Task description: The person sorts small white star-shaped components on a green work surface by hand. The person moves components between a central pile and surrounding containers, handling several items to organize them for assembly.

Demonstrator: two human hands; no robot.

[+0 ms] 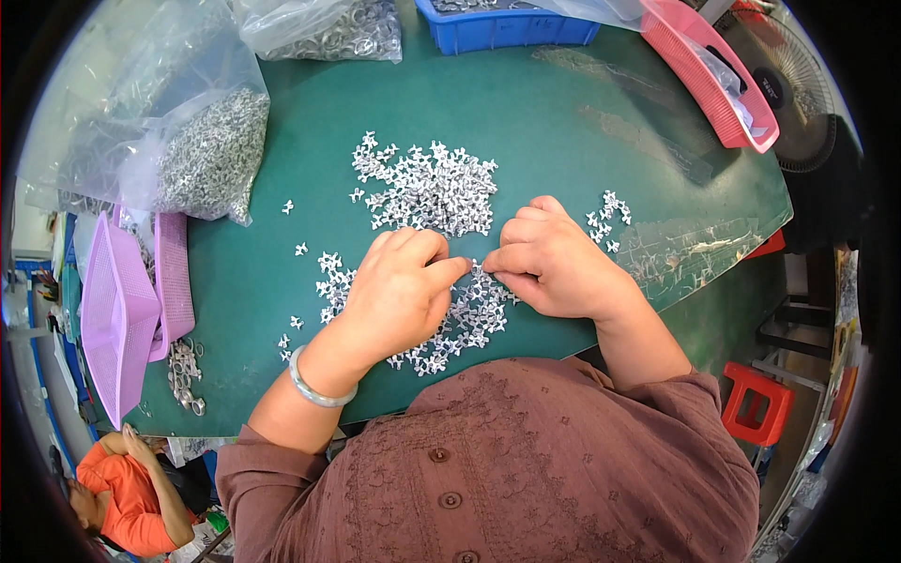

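My left hand [399, 289] and my right hand [554, 258] meet over the green table, thumbs and fingertips pinched toward each other. Between them sits a small silver metal part [477, 266] with short prongs, touched by the fingertips of both hands. Just beyond my hands lies a dense pile of the same parts [441, 188]. A looser spread of them [469, 324] lies below my hands, partly covered by my left hand. More parts [333, 286] are left of my left hand, and a small group [608, 220] lies right of my right hand.
Clear plastic bags of metal parts [211, 150] crowd the far left. Purple baskets [122, 310] stand at the left edge, near some metal rings [185, 375]. A blue bin [511, 33], a pink basket [704, 70] and a fan [784, 89] line the far side. A person in orange [141, 497] sits lower left.
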